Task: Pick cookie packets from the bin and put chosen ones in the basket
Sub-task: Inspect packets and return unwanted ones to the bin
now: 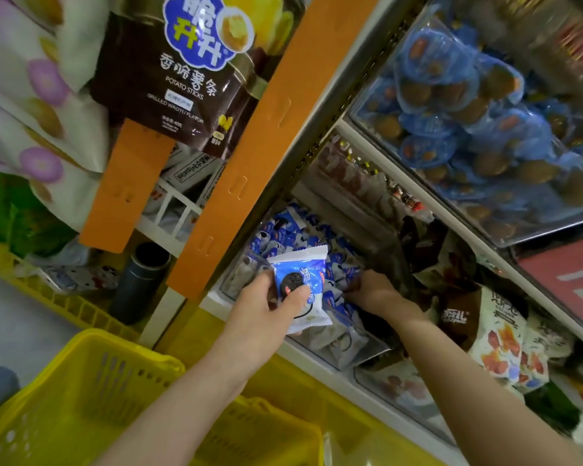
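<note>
My left hand (266,304) grips a blue and white cookie packet (305,280) with a dark cookie printed on it, held just above the front of the clear bin (360,359). The bin holds several more blue and white packets (293,233). My right hand (372,290) reaches into the bin among the packets, fingers curled down on them; its fingertips are hidden, so a grip cannot be made out. A yellow plastic basket (91,395) stands below my left forearm at the lower left.
Orange shelf uprights (249,153) run diagonally left of the bin. A brown potato sticks bag (179,79) hangs above. A clear bin of blue-wrapped snacks (478,122) sits on the shelf above right. Brown and patterned packets (485,327) lie right of the cookie bin. A dark cylinder (138,280) stands by the yellow ledge.
</note>
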Motion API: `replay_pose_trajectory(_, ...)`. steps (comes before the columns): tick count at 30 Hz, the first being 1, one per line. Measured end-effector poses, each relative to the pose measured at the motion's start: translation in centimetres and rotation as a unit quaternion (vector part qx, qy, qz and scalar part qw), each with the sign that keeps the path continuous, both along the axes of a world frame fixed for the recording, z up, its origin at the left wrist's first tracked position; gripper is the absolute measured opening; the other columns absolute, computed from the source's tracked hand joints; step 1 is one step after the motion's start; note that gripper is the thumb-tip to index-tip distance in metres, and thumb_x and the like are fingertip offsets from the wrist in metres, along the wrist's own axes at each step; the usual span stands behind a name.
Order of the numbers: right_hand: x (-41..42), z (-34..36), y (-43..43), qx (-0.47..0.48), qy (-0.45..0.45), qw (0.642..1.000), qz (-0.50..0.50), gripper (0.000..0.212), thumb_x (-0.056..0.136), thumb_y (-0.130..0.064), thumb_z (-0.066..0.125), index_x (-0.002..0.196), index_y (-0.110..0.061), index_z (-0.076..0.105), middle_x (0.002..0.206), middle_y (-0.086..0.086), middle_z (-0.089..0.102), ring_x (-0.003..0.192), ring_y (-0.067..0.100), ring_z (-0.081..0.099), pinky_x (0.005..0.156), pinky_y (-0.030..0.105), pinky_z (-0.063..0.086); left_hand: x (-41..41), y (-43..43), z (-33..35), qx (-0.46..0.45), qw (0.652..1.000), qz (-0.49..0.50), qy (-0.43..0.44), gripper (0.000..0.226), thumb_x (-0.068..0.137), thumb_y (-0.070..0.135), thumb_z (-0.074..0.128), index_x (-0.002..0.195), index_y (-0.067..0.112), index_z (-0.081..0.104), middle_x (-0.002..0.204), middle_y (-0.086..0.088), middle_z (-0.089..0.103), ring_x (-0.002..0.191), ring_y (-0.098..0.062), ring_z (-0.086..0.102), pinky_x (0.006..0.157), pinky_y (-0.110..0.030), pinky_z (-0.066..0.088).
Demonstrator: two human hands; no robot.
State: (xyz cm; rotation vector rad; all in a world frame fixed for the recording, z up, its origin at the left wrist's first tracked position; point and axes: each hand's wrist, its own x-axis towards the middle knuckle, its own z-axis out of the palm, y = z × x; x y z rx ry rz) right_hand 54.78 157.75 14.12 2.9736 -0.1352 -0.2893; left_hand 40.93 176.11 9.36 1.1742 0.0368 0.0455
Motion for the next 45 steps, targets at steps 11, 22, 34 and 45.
replay_pose_trajectory(11,-2.2,1.7,-0.5,0.155,-0.124,0.979,0.050,0.014,0.083,-0.009,0.065,0.087,-0.019,0.058,0.098,0.000,0.059,0.086,0.010,0.054,0.075,0.021,0.042,0.1,0.2,-0.4,0.026,0.999,0.013,0.040,0.008,0.091,0.027,0.054,0.099,0.026,0.053,0.102,0.007,0.064,0.095,-0.006,0.061,0.072,-0.020,0.047)
replay_pose_trajectory(22,-11.6,7.7,3.3,0.513,-0.167,0.829,0.148,0.029,0.081,-0.012,0.068,0.104,-0.024,0.056,0.092,0.000,0.065,0.080,0.008,0.066,0.068,0.017,0.055,-0.3,0.7,0.1,-0.120,0.988,-0.075,0.062,0.045,0.069,0.041,0.066,0.104,0.015,0.054,0.110,-0.005,0.065,0.101,-0.027,0.064,0.091,-0.043,0.051)
replay_pose_trajectory(34,-11.8,4.4,4.1,0.480,-0.060,0.869,0.105,0.018,0.089,-0.025,0.057,0.106,-0.027,0.055,0.097,-0.013,0.061,0.080,-0.001,0.063,0.066,0.014,0.054,-2.0,-0.1,0.1,-0.034,0.975,-0.217,0.031,0.049,0.064,0.044,0.068,0.109,0.033,0.055,0.096,0.014,0.071,0.094,0.001,0.064,0.086,-0.025,0.048)
replay_pose_trajectory(45,-10.8,4.6,4.2,0.521,0.055,0.851,0.035,0.017,0.088,-0.029,0.058,0.098,-0.018,0.067,0.082,-0.002,0.074,0.066,0.003,0.066,0.054,0.013,0.050,-1.1,0.3,0.6,-0.128,0.974,-0.188,0.005,0.045,0.072,0.033,0.065,0.114,0.025,0.054,0.101,-0.002,0.072,0.094,-0.022,0.069,0.074,-0.036,0.057)
